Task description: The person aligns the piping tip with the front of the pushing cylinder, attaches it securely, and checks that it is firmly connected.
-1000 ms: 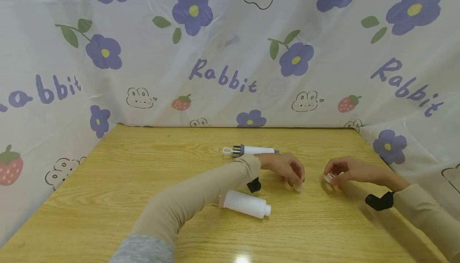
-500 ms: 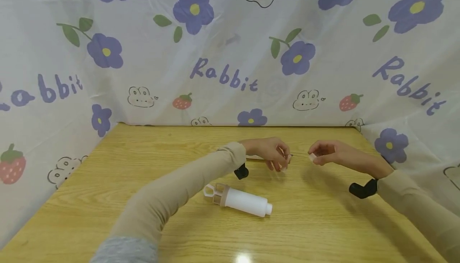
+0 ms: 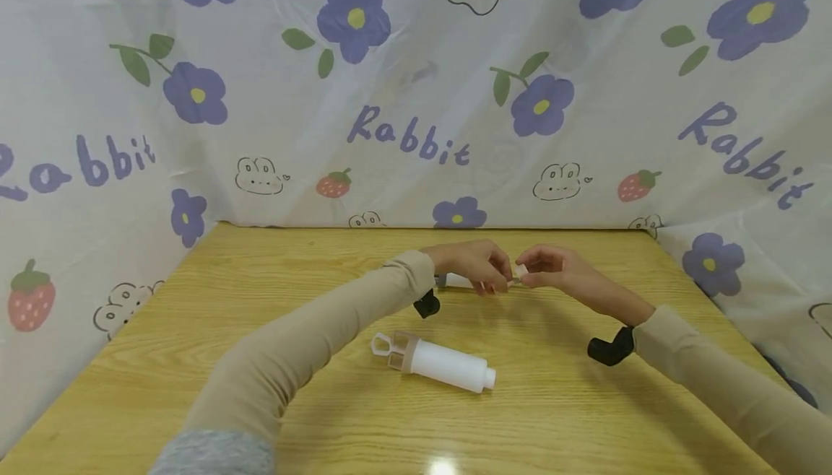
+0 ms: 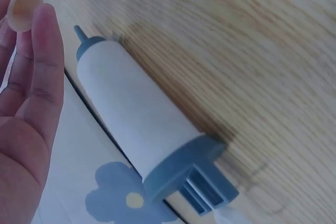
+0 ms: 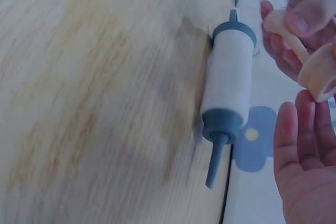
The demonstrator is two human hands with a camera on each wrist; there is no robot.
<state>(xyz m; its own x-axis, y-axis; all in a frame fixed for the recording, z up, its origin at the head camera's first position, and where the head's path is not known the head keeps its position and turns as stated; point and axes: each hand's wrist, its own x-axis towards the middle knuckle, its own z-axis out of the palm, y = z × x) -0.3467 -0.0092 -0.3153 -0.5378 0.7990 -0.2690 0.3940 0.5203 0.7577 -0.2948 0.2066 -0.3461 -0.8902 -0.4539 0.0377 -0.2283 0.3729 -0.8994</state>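
In the head view my left hand (image 3: 469, 262) pinches a small beige nozzle-like piece (image 5: 291, 43) with a flared round end, which faces the camera in the left wrist view. My right hand (image 3: 552, 269) holds a short beige ring (image 5: 318, 72) at its fingertips. The nozzle's narrow end meets the ring in the right wrist view; whether it is inside cannot be told. Behind the left hand lies a white syringe-like tube (image 4: 134, 95) with grey-blue ends and a thin grey-blue nozzle (image 5: 215, 161).
A second white syringe-like tube (image 3: 451, 365) with a beige collar and loop handle (image 3: 382, 344) lies nearer on the wooden table (image 3: 260, 338). A printed flower cloth (image 3: 390, 193) stands along the back and sides.
Both hands have moved up the table, and the right hand has come left until the beige pieces meet. The nearer tube, partly covered before, shows fully.
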